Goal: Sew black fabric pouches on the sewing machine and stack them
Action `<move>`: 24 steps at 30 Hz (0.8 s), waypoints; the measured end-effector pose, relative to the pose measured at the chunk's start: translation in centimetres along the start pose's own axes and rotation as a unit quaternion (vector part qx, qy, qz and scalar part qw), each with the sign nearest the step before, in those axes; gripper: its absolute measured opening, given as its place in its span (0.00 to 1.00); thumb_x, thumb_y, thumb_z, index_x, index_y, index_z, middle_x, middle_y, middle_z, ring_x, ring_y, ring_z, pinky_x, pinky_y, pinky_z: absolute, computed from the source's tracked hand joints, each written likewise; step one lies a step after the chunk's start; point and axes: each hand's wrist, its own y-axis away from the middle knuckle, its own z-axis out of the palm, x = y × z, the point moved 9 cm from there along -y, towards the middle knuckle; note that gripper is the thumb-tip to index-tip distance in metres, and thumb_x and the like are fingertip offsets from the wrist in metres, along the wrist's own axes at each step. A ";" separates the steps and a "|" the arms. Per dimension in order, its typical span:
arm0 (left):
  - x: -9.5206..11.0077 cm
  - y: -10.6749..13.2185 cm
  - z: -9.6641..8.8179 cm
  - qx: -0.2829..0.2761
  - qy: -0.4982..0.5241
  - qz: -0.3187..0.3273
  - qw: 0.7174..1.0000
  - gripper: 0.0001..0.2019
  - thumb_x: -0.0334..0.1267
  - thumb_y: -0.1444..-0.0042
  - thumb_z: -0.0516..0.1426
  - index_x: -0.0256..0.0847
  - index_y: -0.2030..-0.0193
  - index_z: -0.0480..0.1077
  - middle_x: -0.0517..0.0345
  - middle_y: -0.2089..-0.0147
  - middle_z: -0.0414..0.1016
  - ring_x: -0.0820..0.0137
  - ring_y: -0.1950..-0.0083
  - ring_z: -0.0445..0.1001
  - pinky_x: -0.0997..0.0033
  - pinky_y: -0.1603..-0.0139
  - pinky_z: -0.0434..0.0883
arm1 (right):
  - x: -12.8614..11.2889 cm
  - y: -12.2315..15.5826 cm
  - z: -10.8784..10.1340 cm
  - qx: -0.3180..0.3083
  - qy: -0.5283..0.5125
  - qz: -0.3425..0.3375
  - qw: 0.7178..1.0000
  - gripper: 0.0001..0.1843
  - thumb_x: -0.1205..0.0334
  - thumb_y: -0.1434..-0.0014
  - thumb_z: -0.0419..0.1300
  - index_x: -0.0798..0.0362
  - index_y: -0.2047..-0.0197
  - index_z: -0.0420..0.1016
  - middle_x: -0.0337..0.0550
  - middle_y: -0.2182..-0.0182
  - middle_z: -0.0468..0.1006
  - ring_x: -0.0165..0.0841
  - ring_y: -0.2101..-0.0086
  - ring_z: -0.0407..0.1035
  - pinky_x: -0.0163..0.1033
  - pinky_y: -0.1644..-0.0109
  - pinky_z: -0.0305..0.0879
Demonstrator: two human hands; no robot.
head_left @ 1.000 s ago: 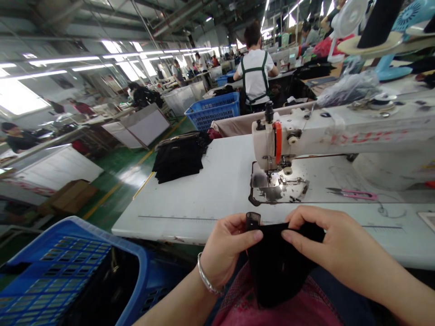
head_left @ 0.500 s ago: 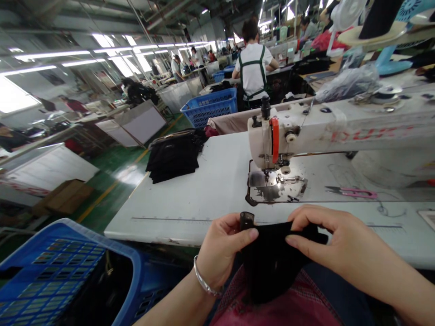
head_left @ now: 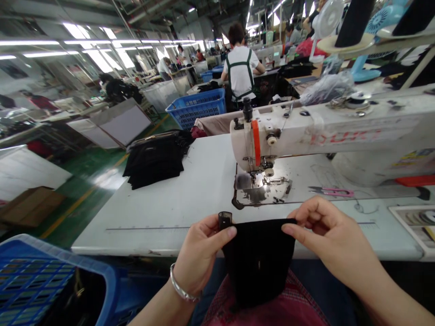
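A black fabric piece [head_left: 261, 258] hangs between my hands over my lap, at the front edge of the sewing table [head_left: 200, 181]. My left hand [head_left: 207, 242] pinches its upper left corner, where a small dark rolled strip [head_left: 224, 220] stands up above the thumb. My right hand [head_left: 321, 231] pinches the upper right corner between thumb and fingers. The top edge is stretched nearly straight, and a small light slit or mark shows in the middle of the cloth. Just beyond the hands is the white sewing machine [head_left: 306, 131] with its metal needle plate [head_left: 253, 190].
A stack of black fabric pieces [head_left: 154, 158] lies at the table's left. Pink-handled thread snips [head_left: 335, 191] rest right of the needle plate. A blue basket [head_left: 108, 276] with dark items stands at lower left, another blue basket [head_left: 197, 108] behind. A co-worker [head_left: 240, 68] sits ahead, back turned.
My right hand has shifted its hold out to the cloth's corner, and the piece is now spread wider and flatter. The camera view has turned slightly to the right.
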 end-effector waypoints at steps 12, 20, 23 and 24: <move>5.2 -7.8 5.7 -0.251 -0.627 0.323 0.663 0.09 0.28 0.39 0.56 0.37 0.54 0.74 0.47 0.46 0.77 0.59 0.44 0.73 0.56 0.38 0.68 | 2.9 -1.0 8.7 -0.231 0.134 0.003 0.964 0.06 0.61 0.39 0.59 0.46 0.57 0.67 0.34 0.71 0.78 0.33 0.69 0.72 0.38 0.63 0.63; 0.8 -10.5 6.7 -0.301 -0.642 0.370 0.601 0.20 0.24 0.35 0.49 0.39 0.38 0.66 0.50 0.32 0.67 0.62 0.29 0.62 0.57 0.30 0.63 | 2.8 -4.0 1.6 -0.146 0.295 -0.056 0.943 0.10 0.49 0.35 0.57 0.42 0.58 0.75 0.36 0.65 0.80 0.35 0.65 0.74 0.39 0.60 0.68; 1.4 -11.7 5.6 -0.276 -0.657 0.356 0.604 0.21 0.24 0.36 0.50 0.36 0.38 0.66 0.47 0.34 0.70 0.60 0.33 0.67 0.57 0.33 0.66 | 1.3 -4.6 -0.6 -0.106 0.300 -0.100 0.943 0.10 0.48 0.37 0.60 0.41 0.60 0.78 0.38 0.66 0.81 0.36 0.66 0.75 0.40 0.62 0.68; 1.8 -12.0 5.2 -0.260 -0.661 0.354 0.608 0.20 0.25 0.36 0.50 0.35 0.39 0.66 0.46 0.36 0.71 0.60 0.35 0.69 0.56 0.34 0.67 | 0.8 -4.8 -2.1 -0.078 0.294 -0.107 0.947 0.09 0.47 0.39 0.62 0.41 0.60 0.79 0.38 0.65 0.81 0.38 0.66 0.75 0.41 0.61 0.68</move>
